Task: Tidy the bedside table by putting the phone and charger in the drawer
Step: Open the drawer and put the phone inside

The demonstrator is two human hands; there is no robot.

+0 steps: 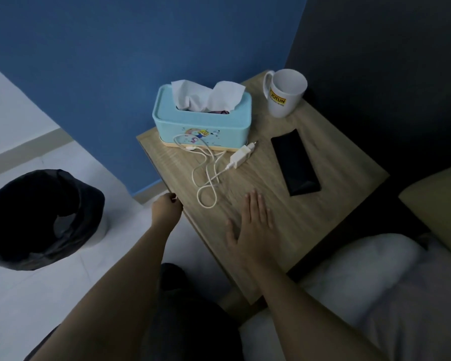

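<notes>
Step in hand: opening the drawer. My left hand (167, 207) curls at the bedside table (323, 204) edge, probably on the hidden front. My right hand (255, 225) lies flat, empty. Phone (296, 162) and charger (238, 157) remain mid-frame on top; next, pull outward.

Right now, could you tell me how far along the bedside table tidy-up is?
Nothing is put away yet. The phone lies on the bedside table, and the charger with its looped cable rests in front of the tissue box. In hand: the left hand is at the table's front edge, perhaps reaching for the drawer, which is out of view; the right hand lies flat on top. Both items remain.
</notes>
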